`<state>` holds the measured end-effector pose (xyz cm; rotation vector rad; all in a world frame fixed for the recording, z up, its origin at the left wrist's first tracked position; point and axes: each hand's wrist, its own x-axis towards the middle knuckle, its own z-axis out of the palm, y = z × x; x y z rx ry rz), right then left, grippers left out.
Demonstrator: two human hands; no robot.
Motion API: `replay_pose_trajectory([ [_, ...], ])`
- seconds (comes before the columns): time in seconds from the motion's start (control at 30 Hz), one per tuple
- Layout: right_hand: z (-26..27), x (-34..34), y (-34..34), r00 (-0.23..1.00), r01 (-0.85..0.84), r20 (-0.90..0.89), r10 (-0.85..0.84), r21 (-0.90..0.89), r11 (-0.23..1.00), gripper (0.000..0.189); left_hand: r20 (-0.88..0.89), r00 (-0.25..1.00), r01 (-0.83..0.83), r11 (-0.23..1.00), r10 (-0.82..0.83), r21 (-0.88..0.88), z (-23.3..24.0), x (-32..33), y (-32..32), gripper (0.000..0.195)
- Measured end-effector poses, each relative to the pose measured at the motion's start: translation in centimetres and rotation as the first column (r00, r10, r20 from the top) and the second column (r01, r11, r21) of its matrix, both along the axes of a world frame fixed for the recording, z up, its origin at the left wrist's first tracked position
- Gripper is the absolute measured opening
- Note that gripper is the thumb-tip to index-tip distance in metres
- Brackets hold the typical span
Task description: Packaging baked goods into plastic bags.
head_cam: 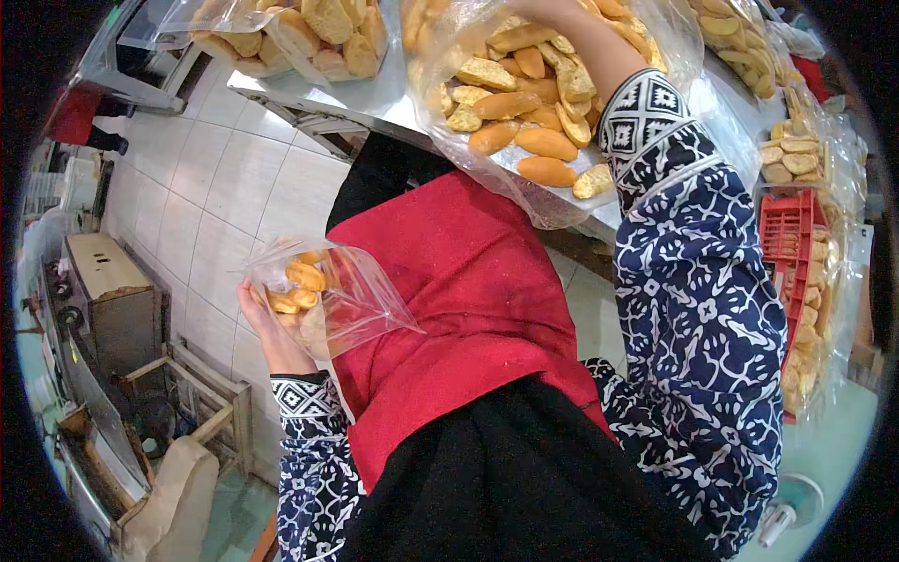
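Note:
On the left, my left hand point(270, 327) holds a small clear plastic bag point(365, 298) with several golden bread pieces point(305, 276) inside. My right arm reaches over a large open clear plastic bag point(541, 207) on the metal table at the top. My right hand point(541, 8) is at the top edge of the view, its fingers cut off by the frame, so what it touches is hidden. Below that arm, in the large bag, lie many oblong bread pieces point(546, 143), some brown and smooth, others pale with rough cut faces.
Another clear bag of cut bread point(326, 42) stands at the upper left of the table point(263, 88). More bagged bread point(737, 42) and a red plastic crate point(783, 232) line the right side. A wooden frame point(242, 421) stands lower left; a person in red point(74, 116) is at far left.

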<state>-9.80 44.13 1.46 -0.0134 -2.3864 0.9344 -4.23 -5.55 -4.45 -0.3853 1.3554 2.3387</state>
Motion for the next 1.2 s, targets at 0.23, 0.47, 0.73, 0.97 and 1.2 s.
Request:
replay_pose_trajectory([
  [0.23, -0.3, 1.1, -4.8, 0.887, 0.085, 0.412, -0.21, 0.303, 0.949, 0.032, 0.205, 0.977, -0.035, 0.994, 0.056, -0.102, -3.6, -2.4, -1.1, 0.059],
  [0.47, 0.2, 1.7, -7.4, 0.958, 0.138, 0.164, -0.237, 0.462, 0.876, 0.041, -0.033, 0.999, 0.032, 0.999, -0.033, -0.042, -1.0, -0.2, 0.1, 0.05],
  [0.73, 4.0, 4.3, -2.7, 0.985, -0.064, 0.172, -0.005, 0.394, 0.917, 0.027, -0.067, 0.997, -0.03, 0.999, 0.027, -0.045, -2.3, -0.3, -0.4, 0.053],
  [0.97, 2.7, 9.9, -0.4, 0.907, -0.144, 0.415, -0.071, 0.466, 0.873, 0.045, -0.171, 0.984, 0.043, 0.997, -0.052, -0.06, -1.4, 0.4, 0.1, 0.054],
  [1.2, 2.2, 12.2, -2.1, 0.958, -0.255, 0.262, 0.113, 0.609, 0.751, 0.047, -0.179, 0.984, -0.022, 0.997, 0.007, -0.078, -5.4, -1.1, -1.8, 0.042],
])
